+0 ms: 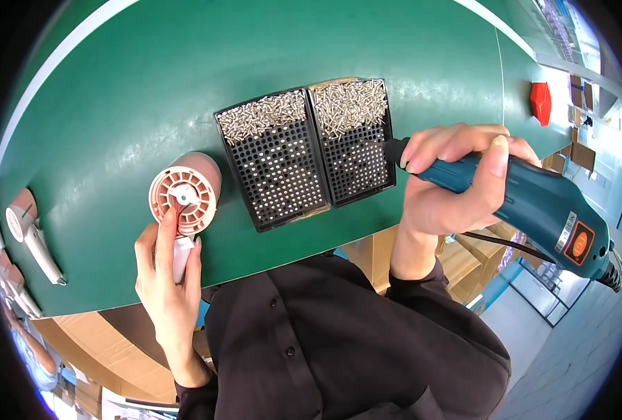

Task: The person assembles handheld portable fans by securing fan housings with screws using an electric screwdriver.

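Observation:
My left hand is closed round the white handle of a pink hair dryer. Its round open end faces up, showing a ribbed ring, a white hub and thin reddish wires, with my index finger laid against them. In my right hand is a blue-green electric screwdriver, gripped near its dark nose. That nose points left at the edge of the right black screw tray; its bit tip is hard to make out. A second black screw tray adjoins it. Both trays have loose silver screws at the far end and screws standing in rows of holes.
The green table runs under everything. More hair dryers lie at its far left edge, near another person's arm. A red object sits at the far right. Cardboard boxes stand below the near edge.

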Tool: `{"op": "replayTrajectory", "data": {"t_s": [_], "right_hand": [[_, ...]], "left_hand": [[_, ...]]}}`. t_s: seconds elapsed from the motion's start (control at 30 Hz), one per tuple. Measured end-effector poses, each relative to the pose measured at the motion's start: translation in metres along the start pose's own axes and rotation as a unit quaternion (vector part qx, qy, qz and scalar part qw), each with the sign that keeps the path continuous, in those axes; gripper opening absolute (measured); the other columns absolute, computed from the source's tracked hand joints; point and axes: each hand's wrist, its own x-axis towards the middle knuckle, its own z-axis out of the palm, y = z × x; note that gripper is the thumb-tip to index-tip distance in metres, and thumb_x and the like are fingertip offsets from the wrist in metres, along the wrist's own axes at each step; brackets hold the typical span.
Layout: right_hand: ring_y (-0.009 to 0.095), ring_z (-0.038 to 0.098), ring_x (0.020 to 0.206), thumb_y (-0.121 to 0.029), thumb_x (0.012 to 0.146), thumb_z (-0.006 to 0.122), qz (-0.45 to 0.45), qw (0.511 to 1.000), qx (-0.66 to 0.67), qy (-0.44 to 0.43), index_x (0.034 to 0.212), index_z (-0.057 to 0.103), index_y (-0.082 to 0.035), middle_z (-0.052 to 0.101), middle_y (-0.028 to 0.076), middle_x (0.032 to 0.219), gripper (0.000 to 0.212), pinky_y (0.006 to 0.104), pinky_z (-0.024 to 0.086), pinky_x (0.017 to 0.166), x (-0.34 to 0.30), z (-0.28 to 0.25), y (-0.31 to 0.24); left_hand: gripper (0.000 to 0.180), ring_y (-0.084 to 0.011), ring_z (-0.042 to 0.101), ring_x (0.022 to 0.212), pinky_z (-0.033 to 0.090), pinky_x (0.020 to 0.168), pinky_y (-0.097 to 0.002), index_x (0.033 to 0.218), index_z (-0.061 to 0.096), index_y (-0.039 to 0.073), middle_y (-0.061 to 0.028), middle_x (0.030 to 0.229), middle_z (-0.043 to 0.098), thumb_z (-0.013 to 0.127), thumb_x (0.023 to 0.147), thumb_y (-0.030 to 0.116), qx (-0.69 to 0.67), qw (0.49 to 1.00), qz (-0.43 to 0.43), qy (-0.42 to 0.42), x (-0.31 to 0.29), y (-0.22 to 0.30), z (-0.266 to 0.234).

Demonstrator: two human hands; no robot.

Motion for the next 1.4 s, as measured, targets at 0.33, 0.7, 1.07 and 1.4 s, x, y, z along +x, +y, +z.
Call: {"op": "replayTrajectory", "data": {"t_s": [0.33,0.7,1.07,1.4], "right_hand": [[0.021,0.050,0.036,-0.010,0.090,0.054,-0.001,0.999,-0.030,-0.025,0.096,0.037,0.002,0.049,0.014,0.055,0.022,0.0349,0.048,0.035,0.001,0.001,0.001],[0.024,0.049,0.040,-0.026,0.101,0.035,0.010,0.995,0.091,-0.048,0.112,0.046,-0.011,0.052,0.012,0.071,0.022,0.0398,0.046,0.036,-0.008,0.017,-0.049],[0.022,0.045,0.044,-0.033,0.098,0.041,-0.061,0.942,0.110,-0.312,0.120,0.046,-0.002,0.046,0.010,0.076,0.038,0.0369,0.042,0.040,-0.045,0.113,-0.060],[0.024,0.046,0.042,-0.027,0.100,0.032,-0.019,0.950,0.015,-0.311,0.119,0.047,-0.012,0.049,0.013,0.076,0.028,0.0406,0.046,0.040,-0.054,0.129,-0.047]], "left_hand": [[0.060,-0.0338,0.060,0.105,0.049,0.087,-0.0394,0.135,0.050,0.007,-0.0182,0.119,0.057,0.069,0.080,-0.005,-0.009,1.000,0.004,0.000,0.002,0.000,-0.002],[0.060,-0.0279,0.063,0.087,0.054,0.071,-0.0371,0.132,0.058,0.020,-0.0110,0.114,0.058,0.076,0.076,0.007,-0.017,0.999,0.041,0.012,-0.005,-0.008,-0.004],[0.061,-0.0184,0.053,0.068,0.051,0.059,-0.0312,0.129,0.061,0.025,-0.0073,0.103,0.056,0.072,0.072,0.005,-0.013,0.995,0.081,0.056,-0.005,-0.019,0.000],[0.073,-0.0165,0.050,0.064,0.049,0.052,-0.0262,0.136,0.053,0.030,-0.0075,0.104,0.056,0.066,0.069,0.004,0.035,0.994,0.087,0.046,-0.009,-0.023,0.003]]}}
